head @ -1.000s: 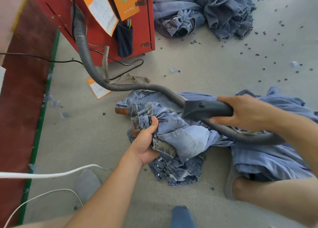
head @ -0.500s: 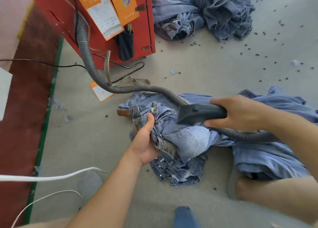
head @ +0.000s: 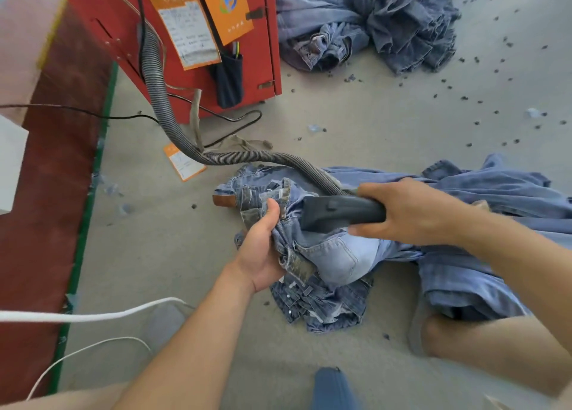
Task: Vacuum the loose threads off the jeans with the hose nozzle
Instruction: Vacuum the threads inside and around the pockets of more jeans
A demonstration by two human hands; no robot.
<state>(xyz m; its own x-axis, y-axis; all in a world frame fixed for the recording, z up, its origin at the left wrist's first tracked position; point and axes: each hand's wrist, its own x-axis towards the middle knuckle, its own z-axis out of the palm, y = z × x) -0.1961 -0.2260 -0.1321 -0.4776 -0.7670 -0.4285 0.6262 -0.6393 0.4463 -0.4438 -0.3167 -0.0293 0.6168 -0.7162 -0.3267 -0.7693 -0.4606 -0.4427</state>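
Light-blue jeans (head: 337, 255) lie bunched on the grey floor in front of me. My left hand (head: 263, 248) grips the waistband at the left of the bundle, thumb up over the fabric. My right hand (head: 408, 211) holds the dark grey nozzle (head: 337, 213), whose flat mouth presses down on the denim just right of my left thumb. The ribbed grey hose (head: 241, 157) runs from the nozzle back to the red machine (head: 198, 38).
More denim (head: 501, 224) spreads under my right arm. Another jeans pile (head: 371, 19) lies at the top. Dark scraps (head: 464, 98) dot the floor at right. Black cable (head: 77, 109), white cords (head: 93, 316) and an orange tag (head: 184, 163) lie at left beside a red mat (head: 46, 193).
The nozzle has slid left across the jeans toward my left hand. My left hand keeps its grip on the waistband and has lifted the bundle slightly.
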